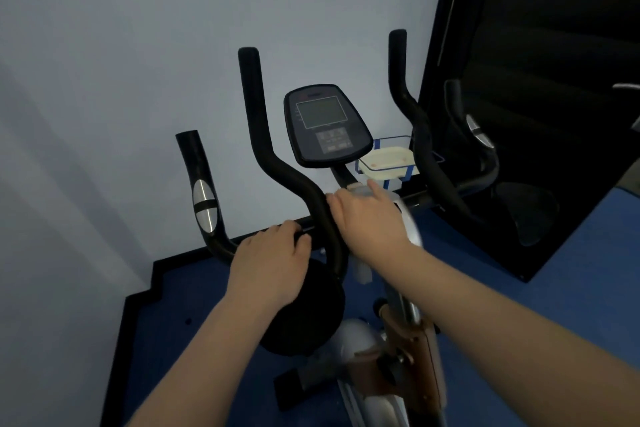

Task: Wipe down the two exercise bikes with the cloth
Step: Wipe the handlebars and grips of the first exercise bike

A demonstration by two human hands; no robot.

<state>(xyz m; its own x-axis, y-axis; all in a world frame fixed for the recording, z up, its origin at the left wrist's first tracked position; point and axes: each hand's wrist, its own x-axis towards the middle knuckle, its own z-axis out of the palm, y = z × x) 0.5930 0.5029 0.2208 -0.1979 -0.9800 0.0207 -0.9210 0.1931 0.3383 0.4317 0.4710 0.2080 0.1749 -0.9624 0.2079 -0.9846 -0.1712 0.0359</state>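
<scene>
Against a pale wall (138,45), on a blue floor (571,288), stands one exercise bike (391,340), seen from above and behind its handlebars. Black foam handlebar, left branch (273,156), rises from a low bend near the stem; right branch (412,121) rises further right. An outer left grip (202,198) carries a silver oval sensor plate. Console (325,126) sits between the two foam branches, grey screen uppermost, keypad below it, tilted toward the camera. Left hand (273,263) rests on the cross bar just left of the foam bend, fingers curled over the bar and gripping it; a round black part of the bike lies directly beneath the wrist. Right hand (367,215) reaches forward over the stem below the console, fingers extended and fairly flat, the edge of the hand beside the foam bend; a small pale object shows at the fingertips, too blurred to identify. Whether this hand holds a cloth cannot be told; no cloth can be made out. Behind the console, near the wall, a blue wire rack (391,163) carries a cream tray (388,161). A dark glossy panel (536,80) to the right reflects a handlebar and seat shape. Second bike not identifiable.
</scene>
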